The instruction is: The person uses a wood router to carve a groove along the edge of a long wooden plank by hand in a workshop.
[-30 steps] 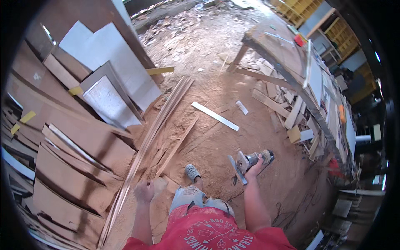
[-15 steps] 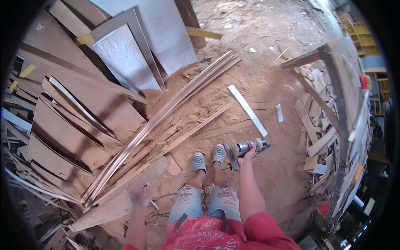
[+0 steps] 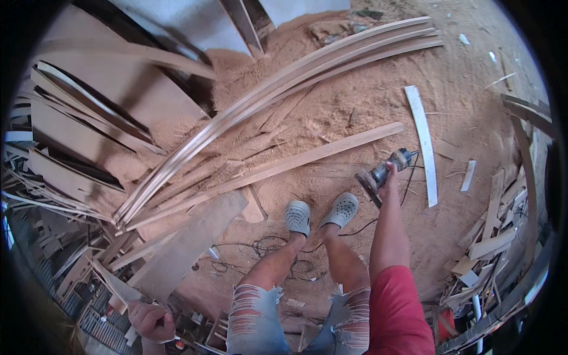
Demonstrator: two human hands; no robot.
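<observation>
My right hand (image 3: 390, 176) is closed around the dark cylindrical body of a trim router (image 3: 386, 171) with a flat base plate, held out ahead on the right above the dusty ground. Its black cord trails down behind the wrist. At the lower left, my left hand (image 3: 152, 322) is curled into a loose fist with nothing visible in it. Close beyond that fist lies a wide wooden board (image 3: 195, 248), and a narrower pale piece (image 3: 117, 285) ends near the knuckles.
Long thin strips (image 3: 284, 89) and a straight batten (image 3: 307, 155) cross the sawdust ahead. A white strip (image 3: 422, 145) lies right of the router. Brown panels (image 3: 118, 89) lean at left; offcuts (image 3: 491, 239) pile up at right. Black cable (image 3: 269, 248) coils near my feet.
My view has shifted down and left. My left hand has dropped back toward the lower left, away from the wide board. The router is still in my right hand, and my feet have moved apart.
</observation>
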